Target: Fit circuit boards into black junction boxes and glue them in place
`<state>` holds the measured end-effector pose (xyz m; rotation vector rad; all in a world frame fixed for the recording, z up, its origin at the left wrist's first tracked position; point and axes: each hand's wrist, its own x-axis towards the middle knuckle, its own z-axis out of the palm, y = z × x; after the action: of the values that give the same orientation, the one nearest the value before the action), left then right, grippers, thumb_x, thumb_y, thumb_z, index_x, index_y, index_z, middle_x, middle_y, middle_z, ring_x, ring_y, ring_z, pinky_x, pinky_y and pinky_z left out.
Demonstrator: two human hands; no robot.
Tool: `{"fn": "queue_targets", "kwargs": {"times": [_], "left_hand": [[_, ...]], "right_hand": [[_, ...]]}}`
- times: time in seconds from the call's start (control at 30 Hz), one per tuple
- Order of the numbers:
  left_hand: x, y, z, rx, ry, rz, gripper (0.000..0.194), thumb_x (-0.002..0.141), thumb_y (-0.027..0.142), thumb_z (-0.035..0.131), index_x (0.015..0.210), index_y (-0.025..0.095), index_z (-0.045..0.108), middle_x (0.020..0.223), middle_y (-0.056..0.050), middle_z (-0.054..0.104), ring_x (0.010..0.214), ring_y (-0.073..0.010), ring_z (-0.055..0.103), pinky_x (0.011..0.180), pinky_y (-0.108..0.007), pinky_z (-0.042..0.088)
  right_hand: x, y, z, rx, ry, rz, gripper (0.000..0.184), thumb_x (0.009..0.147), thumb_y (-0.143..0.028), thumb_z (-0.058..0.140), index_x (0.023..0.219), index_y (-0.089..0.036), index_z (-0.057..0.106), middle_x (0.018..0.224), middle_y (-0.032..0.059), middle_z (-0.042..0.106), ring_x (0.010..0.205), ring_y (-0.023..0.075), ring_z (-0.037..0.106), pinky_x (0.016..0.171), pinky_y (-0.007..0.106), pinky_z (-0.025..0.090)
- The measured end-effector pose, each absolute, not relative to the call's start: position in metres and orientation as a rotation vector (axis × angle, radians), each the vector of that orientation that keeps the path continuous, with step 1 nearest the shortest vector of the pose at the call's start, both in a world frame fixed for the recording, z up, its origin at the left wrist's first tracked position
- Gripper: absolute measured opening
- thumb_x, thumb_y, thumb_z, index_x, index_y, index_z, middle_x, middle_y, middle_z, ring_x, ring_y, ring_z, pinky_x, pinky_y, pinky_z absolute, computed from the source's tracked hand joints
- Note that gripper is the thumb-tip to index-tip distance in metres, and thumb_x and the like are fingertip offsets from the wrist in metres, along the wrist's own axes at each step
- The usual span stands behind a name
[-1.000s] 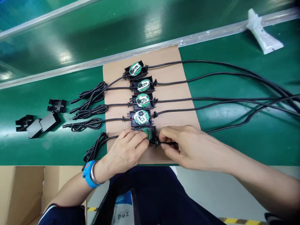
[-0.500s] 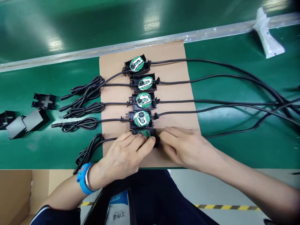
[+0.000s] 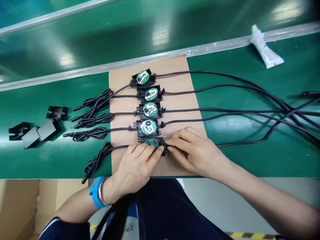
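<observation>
Several open black housings with round green circuit boards lie in a column on a brown cardboard sheet, each with black cables running left and right. My left hand presses its fingers down on the nearest housing, covering most of it. My right hand pinches at that housing's right end, where its cable leaves. The housing behind it is untouched. A blue wristband is on my left wrist.
Coiled cable ends lie left of the cardboard. Several loose black housing parts sit at the far left. A white tube lies at the back right by the metal rail. Cardboard boxes stand below the bench edge.
Both hands have stayed on the nearest housing; my left fingers now cover more of its green board, and my right fingers have closed in on its right end. The view has shifted slightly.
</observation>
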<state>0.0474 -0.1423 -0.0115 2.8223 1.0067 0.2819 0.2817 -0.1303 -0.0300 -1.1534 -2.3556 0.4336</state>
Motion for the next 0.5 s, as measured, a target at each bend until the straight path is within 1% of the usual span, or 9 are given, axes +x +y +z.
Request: {"fn": "queue_targets", "kwargs": {"times": [0.03,0.13,0.23,0.3,0.37,0.43,0.5], "left_hand": [[0.049,-0.143,-0.010,2.836,1.009,0.230,0.049,0.088,0.002,0.044,0.136,0.009,0.054,0.117,-0.009,0.067,0.104,-0.0214,0.059,0.092,-0.037,0.045],[0.056,-0.144,-0.005,2.863,0.966,0.119,0.049,0.088,0.003,0.044,0.136,0.004,0.053,0.116,-0.012,0.066,0.101,-0.0226,0.059,0.092,-0.038,0.046],[0.056,-0.144,0.000,2.830,0.947,0.066,0.052,0.086,0.002,0.044,0.137,0.002,0.051,0.112,-0.012,0.066,0.095,-0.0224,0.059,0.089,-0.038,0.048],[0.050,-0.141,0.005,2.767,0.919,0.080,0.053,0.084,0.001,0.044,0.137,0.003,0.051,0.114,-0.012,0.066,0.098,-0.0222,0.059,0.091,-0.037,0.049],[0.040,-0.133,0.011,2.675,0.898,0.146,0.054,0.083,0.000,0.045,0.136,0.009,0.053,0.120,-0.011,0.064,0.108,-0.0215,0.058,0.096,-0.035,0.048],[0.027,-0.117,0.016,2.618,0.997,0.261,0.052,0.086,0.001,0.046,0.135,0.014,0.053,0.125,-0.010,0.062,0.114,-0.0212,0.056,0.098,-0.036,0.048],[0.016,-0.098,0.016,2.611,1.209,0.276,0.045,0.088,0.004,0.050,0.132,0.014,0.054,0.122,-0.012,0.061,0.110,-0.0239,0.057,0.094,-0.040,0.050]], "right_hand": [[0.280,-0.131,-0.033,-1.138,-2.315,0.451,0.012,0.093,-0.013,0.055,0.095,-0.014,0.067,0.086,0.0085,0.063,0.084,0.0191,0.054,0.076,0.032,0.046],[0.275,-0.135,-0.039,-1.103,-2.255,0.490,0.016,0.091,-0.006,0.053,0.084,-0.015,0.065,0.080,0.0076,0.063,0.079,0.0185,0.053,0.073,0.032,0.046],[0.276,-0.132,-0.037,-1.082,-2.237,0.550,0.019,0.091,-0.005,0.051,0.082,-0.015,0.064,0.076,0.0064,0.062,0.074,0.0173,0.050,0.070,0.031,0.045],[0.282,-0.124,-0.031,-1.024,-2.277,0.621,0.017,0.092,-0.007,0.053,0.086,-0.016,0.066,0.077,0.0050,0.063,0.074,0.0165,0.050,0.071,0.030,0.046],[0.289,-0.110,-0.026,-0.986,-2.313,0.597,0.014,0.093,-0.010,0.055,0.095,-0.018,0.067,0.083,0.0043,0.066,0.079,0.0167,0.053,0.075,0.030,0.046],[0.294,-0.095,-0.025,-1.029,-2.335,0.448,0.017,0.094,-0.012,0.055,0.106,-0.017,0.065,0.094,0.0063,0.069,0.089,0.0193,0.056,0.083,0.034,0.046],[0.294,-0.082,-0.031,-1.115,-2.357,0.307,0.019,0.093,-0.015,0.055,0.111,-0.015,0.063,0.100,0.0095,0.069,0.096,0.0235,0.058,0.086,0.039,0.046]]}}
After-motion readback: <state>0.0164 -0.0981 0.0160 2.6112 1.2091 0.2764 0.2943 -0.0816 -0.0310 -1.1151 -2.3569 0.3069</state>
